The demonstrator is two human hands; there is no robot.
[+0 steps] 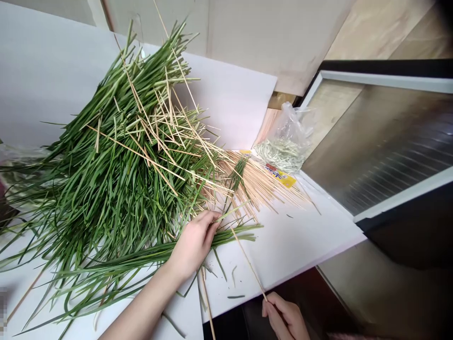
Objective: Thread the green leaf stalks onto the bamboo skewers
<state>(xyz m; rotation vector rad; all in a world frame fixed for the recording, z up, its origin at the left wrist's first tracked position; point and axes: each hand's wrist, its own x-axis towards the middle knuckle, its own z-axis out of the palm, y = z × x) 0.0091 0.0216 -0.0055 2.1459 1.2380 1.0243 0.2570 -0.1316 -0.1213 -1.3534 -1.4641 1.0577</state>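
My left hand (196, 241) is closed at the table's middle, its thumb and fingers pinching a green chive stalk (233, 209) whose end points to the upper right. Below it lie more long chives (141, 257). At the lower right, my right hand (283, 314) grips the lower end of a thin wooden skewer (247, 260), which slants up and left. The skewer's upper tip is near the loose chive ends, to the right of my left hand. A large heap of chives (116, 174) with scattered skewers on top fills the left side.
Many skewers (262, 184) lie spread behind my hands, with a small chive bundle (238, 174) on them. A clear plastic bag (286, 141) with pale green pieces stands at the back. The white table (300, 241) ends at a front edge; a framed glass panel (385, 141) rises on the right.
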